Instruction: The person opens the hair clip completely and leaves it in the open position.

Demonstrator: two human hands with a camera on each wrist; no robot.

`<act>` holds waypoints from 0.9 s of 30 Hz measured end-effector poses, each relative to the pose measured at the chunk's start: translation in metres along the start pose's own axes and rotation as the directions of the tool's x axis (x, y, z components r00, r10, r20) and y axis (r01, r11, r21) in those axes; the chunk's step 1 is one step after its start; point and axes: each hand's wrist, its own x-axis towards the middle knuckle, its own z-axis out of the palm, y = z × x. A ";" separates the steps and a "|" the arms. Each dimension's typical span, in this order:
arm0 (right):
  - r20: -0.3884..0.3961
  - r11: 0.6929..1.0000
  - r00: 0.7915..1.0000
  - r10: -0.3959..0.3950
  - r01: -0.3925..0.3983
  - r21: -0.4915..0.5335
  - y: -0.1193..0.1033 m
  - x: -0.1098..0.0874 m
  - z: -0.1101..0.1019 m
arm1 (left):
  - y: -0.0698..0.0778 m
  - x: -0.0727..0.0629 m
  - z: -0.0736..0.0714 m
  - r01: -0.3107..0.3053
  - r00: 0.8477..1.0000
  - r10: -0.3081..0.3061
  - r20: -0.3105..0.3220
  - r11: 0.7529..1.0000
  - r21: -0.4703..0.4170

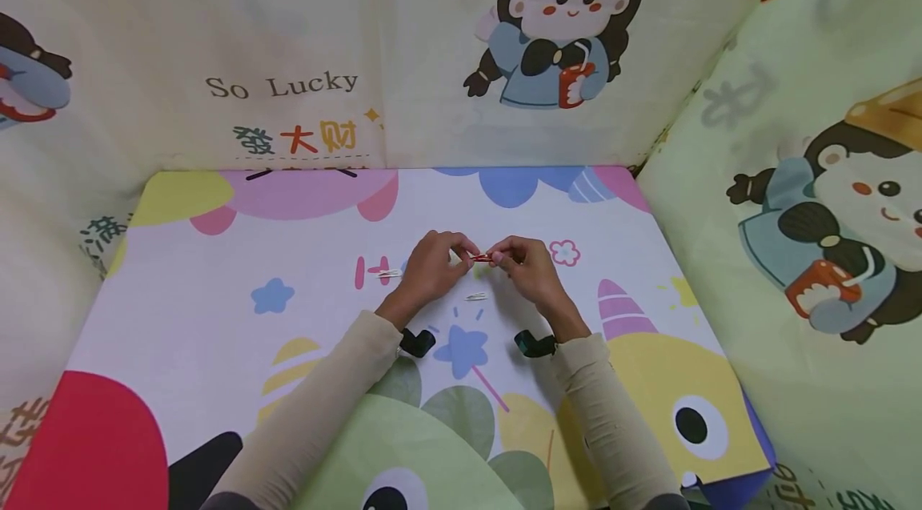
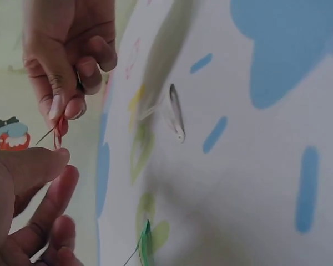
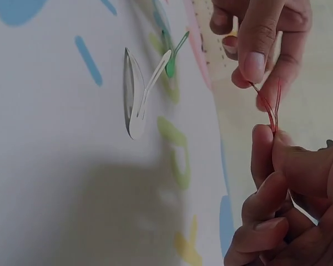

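Observation:
A thin red snap hair clip (image 1: 482, 259) is held between the two hands above the table. My right hand (image 1: 535, 274) pinches its joined end between thumb and forefinger. With thumb and forefinger at one of its tips, my left hand (image 1: 434, 268) holds the other side. In the right wrist view the red hair clip (image 3: 273, 113) stands spread, its two parts apart in a V. A white hair clip (image 3: 136, 111), also sprung apart, lies on the table below the hands. Near it is a green hair clip (image 3: 170, 66), likewise spread.
More white clips (image 1: 389, 274) lie beside the left hand on the table. A printed cloth (image 1: 194, 318) with cartoon shapes covers the tabletop. Patterned fabric walls (image 1: 425, 78) rise behind the table and at both sides.

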 end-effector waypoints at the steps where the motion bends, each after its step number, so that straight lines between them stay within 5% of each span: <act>1: 0.002 1.000 1.000 0.009 -0.009 0.008 0.001 0.000 -0.001 | 0.000 0.000 0.001 -0.024 1.000 0.024 -0.016 0.999 0.025; 5: 0.015 1.000 1.000 0.016 -0.016 0.022 0.003 -0.001 -0.002 | 0.003 -0.001 0.005 -0.076 0.995 0.080 -0.050 0.993 0.091; 12: 0.026 0.995 0.999 -0.028 0.030 -0.094 0.003 0.000 -0.005 | 0.001 0.004 0.012 -0.066 0.997 0.073 -0.036 0.984 0.166; 19: 0.039 0.946 0.997 -0.068 0.077 -0.314 0.008 0.006 -0.003 | 0.000 0.010 0.019 -0.052 0.999 0.055 -0.004 0.968 0.246; 27: 0.010 0.906 1.000 -0.024 0.026 -0.423 0.011 0.016 0.003 | 0.001 0.020 0.024 -0.066 0.998 0.067 0.011 0.928 0.367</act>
